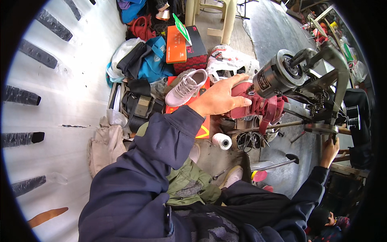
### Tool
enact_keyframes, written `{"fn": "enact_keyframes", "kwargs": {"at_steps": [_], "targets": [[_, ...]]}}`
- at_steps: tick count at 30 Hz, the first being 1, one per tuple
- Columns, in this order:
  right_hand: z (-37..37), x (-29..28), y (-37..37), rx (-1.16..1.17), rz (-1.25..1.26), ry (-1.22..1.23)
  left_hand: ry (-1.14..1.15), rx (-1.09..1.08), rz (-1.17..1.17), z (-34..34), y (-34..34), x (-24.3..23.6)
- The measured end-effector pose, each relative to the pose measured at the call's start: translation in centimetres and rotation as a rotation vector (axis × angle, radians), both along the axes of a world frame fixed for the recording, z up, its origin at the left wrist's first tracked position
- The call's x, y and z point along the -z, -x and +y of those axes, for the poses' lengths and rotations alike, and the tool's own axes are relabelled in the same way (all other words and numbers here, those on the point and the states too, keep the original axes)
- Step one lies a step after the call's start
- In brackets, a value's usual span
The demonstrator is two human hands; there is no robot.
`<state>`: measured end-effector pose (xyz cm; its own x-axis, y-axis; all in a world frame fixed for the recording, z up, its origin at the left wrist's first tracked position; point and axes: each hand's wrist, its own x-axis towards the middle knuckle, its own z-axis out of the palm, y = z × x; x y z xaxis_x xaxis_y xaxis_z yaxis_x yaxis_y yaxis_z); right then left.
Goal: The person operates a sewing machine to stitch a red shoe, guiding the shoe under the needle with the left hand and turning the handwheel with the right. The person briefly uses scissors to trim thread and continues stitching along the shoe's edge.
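A dark red lace-up shoe point(246, 94) lies under the round metal head of a hand-cranked sewing machine point(278, 76). My left hand point(219, 97) grips the near end of this shoe, thumb and forefinger spread on either side of it; the other fingers are partly hidden. At the right, my right hand point(330, 151) is closed round a small handle on the machine's metal wheel point(321, 128). A pale pink sneaker point(186, 86) stands just left of my left hand. Below the red shoe sits a spool of white thread point(221, 141).
Behind the sneaker are an orange box point(176, 45), a white plastic bag point(234, 60) and blue bags point(155, 60). A beige stool point(225, 24) stands at the back. Beside my legs lies a hammer-like tool point(278, 163). Another person point(330, 220) appears at lower right.
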<state>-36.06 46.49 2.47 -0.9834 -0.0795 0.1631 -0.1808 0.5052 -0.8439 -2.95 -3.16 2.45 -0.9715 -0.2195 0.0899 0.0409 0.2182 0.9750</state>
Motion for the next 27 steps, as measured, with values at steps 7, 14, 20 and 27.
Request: {"fn": "enact_keyframes", "kwargs": {"at_steps": [7,14,20,27], "targets": [[-4.6,6.8,-5.1,-0.279,-0.462,-0.302,0.026,-0.014,-0.002,0.0,0.0,0.4],[-6.4,-3.4,-6.6,-0.265,-0.062,-0.137,-0.027,-0.029,0.013,0.1,0.0,0.7],[0.9,2.0,0.7,0.008,0.042,-0.174,-0.052,0.031,-0.033,-0.2,-0.1,0.5],[-3.4,8.7,-4.2,-0.252,-0.329,-0.299,0.123,-0.023,0.171,0.0,0.7,-0.1]]}}
